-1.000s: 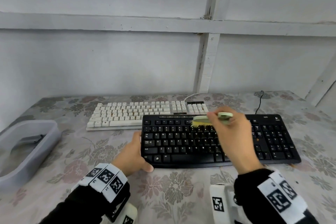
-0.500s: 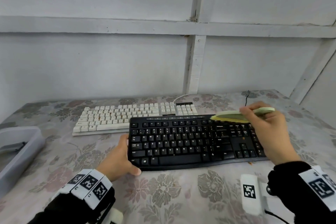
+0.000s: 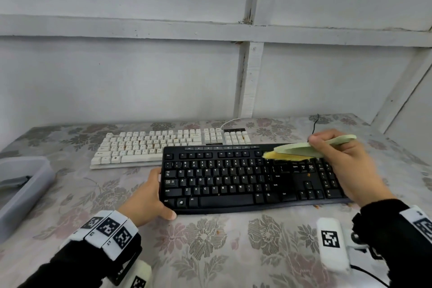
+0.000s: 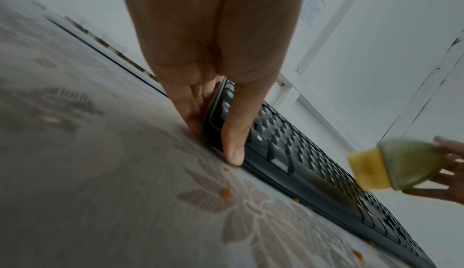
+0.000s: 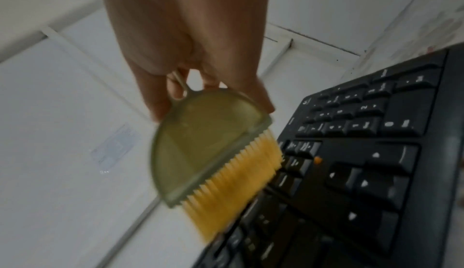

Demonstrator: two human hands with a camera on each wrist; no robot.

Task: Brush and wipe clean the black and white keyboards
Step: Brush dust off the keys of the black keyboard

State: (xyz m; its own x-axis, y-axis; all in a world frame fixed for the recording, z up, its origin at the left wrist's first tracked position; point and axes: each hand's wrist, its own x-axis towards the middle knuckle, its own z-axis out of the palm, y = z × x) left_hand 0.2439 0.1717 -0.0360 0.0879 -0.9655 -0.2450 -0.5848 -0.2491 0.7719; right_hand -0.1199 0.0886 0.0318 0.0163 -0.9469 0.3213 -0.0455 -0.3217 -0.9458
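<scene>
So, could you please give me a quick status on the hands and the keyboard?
Left hand grips black keyboard at its left end. Right hand holds brush, bristles at top row. Orange crumbs on tablecloth.

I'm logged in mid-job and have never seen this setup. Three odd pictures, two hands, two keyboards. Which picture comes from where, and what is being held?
No machine here: a person works bare-handed, wearing one camera on the head and one on each wrist. The wide picture is the head view, looking down at a table with a floral cloth. On it lie a black keyboard in front and a white keyboard behind; a grey bin sits at the left edge. The two tilted close-ups are the wrist views. The left hand grips the black keyboard's left end. The right hand holds a pale green brush with yellow bristles at the keyboard's upper rows. Small orange crumbs lie on the cloth.
</scene>
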